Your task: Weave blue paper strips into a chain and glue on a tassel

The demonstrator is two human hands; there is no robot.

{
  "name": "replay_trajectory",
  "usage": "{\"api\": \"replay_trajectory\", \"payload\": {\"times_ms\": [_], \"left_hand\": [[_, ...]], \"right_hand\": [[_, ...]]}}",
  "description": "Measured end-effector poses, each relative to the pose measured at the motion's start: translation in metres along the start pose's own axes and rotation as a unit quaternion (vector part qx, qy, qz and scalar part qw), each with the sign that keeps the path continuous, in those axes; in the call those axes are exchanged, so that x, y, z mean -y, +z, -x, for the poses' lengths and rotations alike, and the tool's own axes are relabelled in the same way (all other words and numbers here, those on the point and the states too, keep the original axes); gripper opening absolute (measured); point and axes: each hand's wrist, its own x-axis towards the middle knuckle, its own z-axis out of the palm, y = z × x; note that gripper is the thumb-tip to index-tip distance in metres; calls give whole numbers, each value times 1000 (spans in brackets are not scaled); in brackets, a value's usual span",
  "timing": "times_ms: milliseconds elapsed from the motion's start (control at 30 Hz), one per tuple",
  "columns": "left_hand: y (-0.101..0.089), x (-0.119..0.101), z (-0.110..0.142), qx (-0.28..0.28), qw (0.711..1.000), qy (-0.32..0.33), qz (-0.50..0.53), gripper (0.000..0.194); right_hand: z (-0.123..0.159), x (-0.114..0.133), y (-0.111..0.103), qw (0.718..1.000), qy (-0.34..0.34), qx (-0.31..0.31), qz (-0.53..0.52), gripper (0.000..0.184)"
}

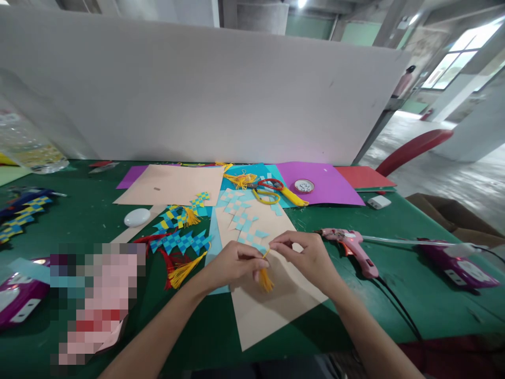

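Between my hands hangs a small yellow tassel (266, 280) over a pale peach paper sheet (256, 323). The fingers of my left hand (241, 261) are closed round its top. My right hand (302, 252) pinches the thin yellow cord at the tassel's upper end. Just beyond my fingers, a woven paper strip fish-like shape (245, 223) in light blue and peach lies on the sheet. Left of my hands are blue and yellow woven paper pieces (181, 243) with another yellow tassel (185, 271) and some red tassel threads.
A pink glue gun (357, 247) lies at the right, its cord running to the front. Red and yellow scissors (270, 190) and a round white dish (304, 186) sit at the back on coloured paper. A pink blurred-out object (106, 305) is at the left; a white board (197, 95) stands behind.
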Motion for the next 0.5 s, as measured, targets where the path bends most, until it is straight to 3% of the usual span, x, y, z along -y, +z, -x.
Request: {"api": "replay_trajectory", "payload": {"times_ms": [167,233,300,400,500], "left_hand": [[-2,-3,2,-5,1000,-19,14,27],[-2,-3,2,-9,999,-27,27,28],[-3,-3,2,-16,998,-28,45,30],[-4,-1,3,-21,997,-16,67,31],[-5,1,4,-12,995,-27,94,34]], "right_hand": [[-2,-1,-5,993,68,-87,-52,20],[-1,-3,-5,989,89,-91,-72,23],[-1,-6,-3,989,97,-39,-103,23],[2,-10,4,975,103,97,-171,26],[5,-8,11,956,101,155,-229,33]]}}
